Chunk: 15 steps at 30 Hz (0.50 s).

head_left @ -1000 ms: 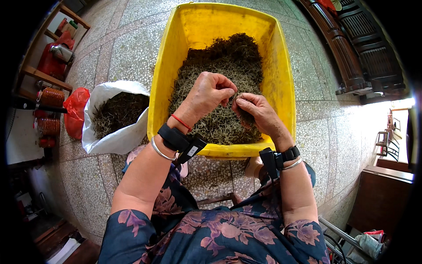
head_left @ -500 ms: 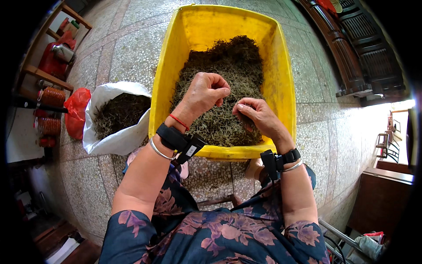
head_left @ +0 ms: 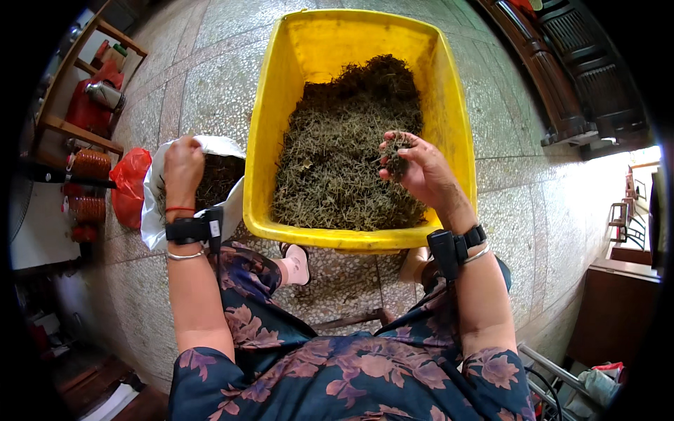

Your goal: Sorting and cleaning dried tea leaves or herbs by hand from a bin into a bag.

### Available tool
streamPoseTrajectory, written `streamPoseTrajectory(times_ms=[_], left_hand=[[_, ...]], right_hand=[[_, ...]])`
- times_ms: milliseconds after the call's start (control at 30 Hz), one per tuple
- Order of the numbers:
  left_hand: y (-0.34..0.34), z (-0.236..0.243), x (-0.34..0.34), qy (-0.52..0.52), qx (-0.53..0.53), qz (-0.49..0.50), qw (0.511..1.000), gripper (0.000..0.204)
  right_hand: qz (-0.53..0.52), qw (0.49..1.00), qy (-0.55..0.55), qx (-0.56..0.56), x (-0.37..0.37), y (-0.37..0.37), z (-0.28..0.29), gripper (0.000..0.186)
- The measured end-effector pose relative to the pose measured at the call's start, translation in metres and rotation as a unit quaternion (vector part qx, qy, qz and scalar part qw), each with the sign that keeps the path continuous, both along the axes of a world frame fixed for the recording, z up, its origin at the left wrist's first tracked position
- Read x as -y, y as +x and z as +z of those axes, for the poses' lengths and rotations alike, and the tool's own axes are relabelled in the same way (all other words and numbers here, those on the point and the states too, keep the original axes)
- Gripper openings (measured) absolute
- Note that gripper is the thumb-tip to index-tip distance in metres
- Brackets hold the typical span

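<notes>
Nearest, on the near side of the yellow plastic tub [head_left: 449, 91], a dark garment printed with pink flowers [head_left: 365, 365] was worn. Black wrist straps with boxy units and silver bangles were worn on both forearms, and a red cord [head_left: 180, 208] was tied around the left wrist. The hands were held well apart. A small clump of dried stems [head_left: 398, 156] was held by the right hand [head_left: 421, 168] over the right part of the tub, cupped loosely between thumb and bent fingers. The left hand [head_left: 184, 167] was lowered over the mouth of a white sack [head_left: 223, 144] just left of the tub; its fingertips were hidden, so whether anything was gripped could not be told. Dark dried stems [head_left: 223, 181] were contained in the sack, and a heap of greenish-brown dried stems [head_left: 337, 161] was spread inside the tub, banked higher at its far end. It was judged that strands could be shed from the clump if the loose right grip were slackened, that stems could be scattered on the terrazzo floor [head_left: 351, 281] if carried carelessly past the tub's left rim, and that the soft sack could be folded or tipped if its edge were caught by the left wrist. Farther left of the tub, a red plastic bag [head_left: 131, 188] was seen; beyond its far right corner, dark carved wooden furniture [head_left: 554, 84] was placed.
</notes>
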<state>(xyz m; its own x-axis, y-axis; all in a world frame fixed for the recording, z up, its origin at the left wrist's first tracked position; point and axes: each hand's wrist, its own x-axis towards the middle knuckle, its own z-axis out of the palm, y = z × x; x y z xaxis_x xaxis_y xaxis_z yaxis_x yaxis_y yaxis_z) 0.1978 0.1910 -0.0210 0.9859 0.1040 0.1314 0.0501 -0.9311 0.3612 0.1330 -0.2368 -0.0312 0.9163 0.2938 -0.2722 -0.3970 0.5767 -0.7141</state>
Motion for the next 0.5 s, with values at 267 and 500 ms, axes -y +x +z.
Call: streamPoseTrajectory(times_ms=[267, 500], left_hand=[[-0.023, 0.004, 0.102, -0.406, -0.106, -0.156, 0.894, 0.023], [-0.049, -0.006, 0.208, -0.355, -0.156, -0.279, 0.878, 0.024]], right_hand=[[0.006, 1.000, 0.007, -0.002, -0.008, 0.002, -0.006, 0.030], [0.029, 0.999, -0.028, 0.013, -0.021, 0.000, -0.003, 0.031]])
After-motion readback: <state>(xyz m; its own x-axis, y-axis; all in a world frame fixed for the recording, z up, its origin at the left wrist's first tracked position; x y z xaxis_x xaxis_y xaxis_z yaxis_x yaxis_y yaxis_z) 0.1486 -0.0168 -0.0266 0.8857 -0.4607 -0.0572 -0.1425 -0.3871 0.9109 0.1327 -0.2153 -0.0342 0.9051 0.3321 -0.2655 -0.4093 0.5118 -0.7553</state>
